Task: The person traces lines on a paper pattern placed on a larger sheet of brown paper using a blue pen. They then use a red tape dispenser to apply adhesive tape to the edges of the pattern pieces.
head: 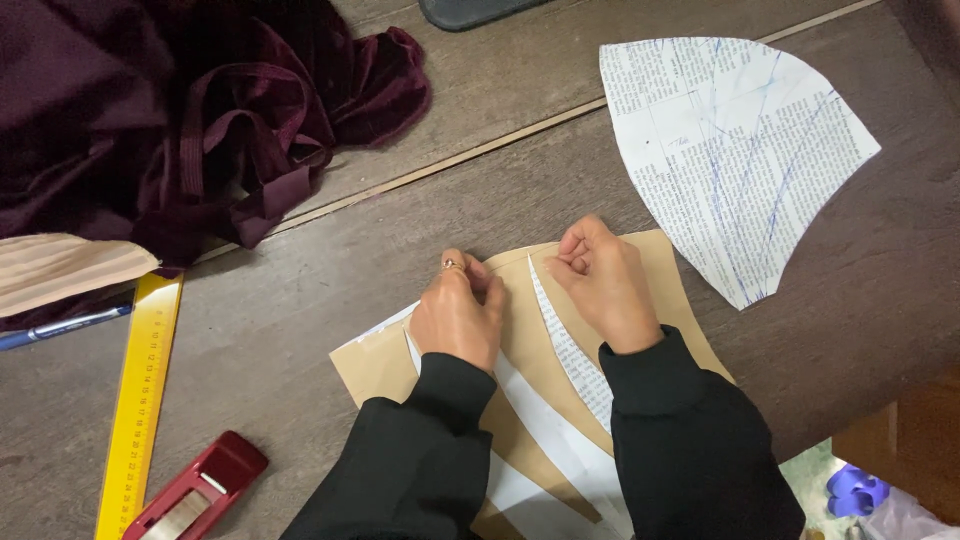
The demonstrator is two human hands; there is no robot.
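While left hand (457,318) pins brown paper (520,350), right hand (603,280) beside

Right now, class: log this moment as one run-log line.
left hand: pressing brown paper | right hand: fist beside printed paper strip | nearby: yellow ruler, maroon velvet
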